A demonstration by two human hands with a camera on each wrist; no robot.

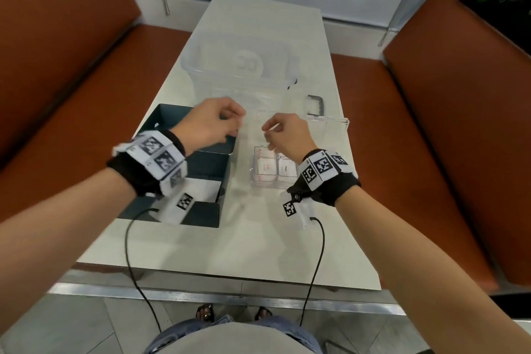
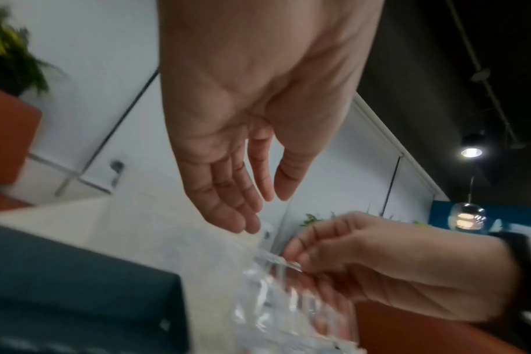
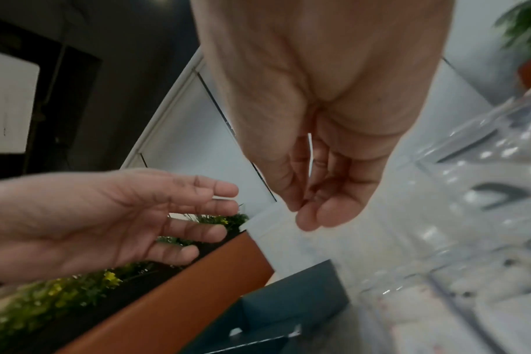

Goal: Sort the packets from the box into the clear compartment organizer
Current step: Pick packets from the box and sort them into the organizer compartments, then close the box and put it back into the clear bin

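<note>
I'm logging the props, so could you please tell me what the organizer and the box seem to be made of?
The organizer looks like clear, glossy hard plastic: see-through walls with bright glints. The box looks like matte dark teal cardboard, judging by its thin folded walls, though that is uncertain.

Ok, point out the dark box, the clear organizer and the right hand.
dark box [image 1: 211, 165], head view, on its inner wall.
clear organizer [image 1: 253, 178], head view, on its near left rim.
right hand [image 1: 290, 135], head view, on the back of the hand.
</note>
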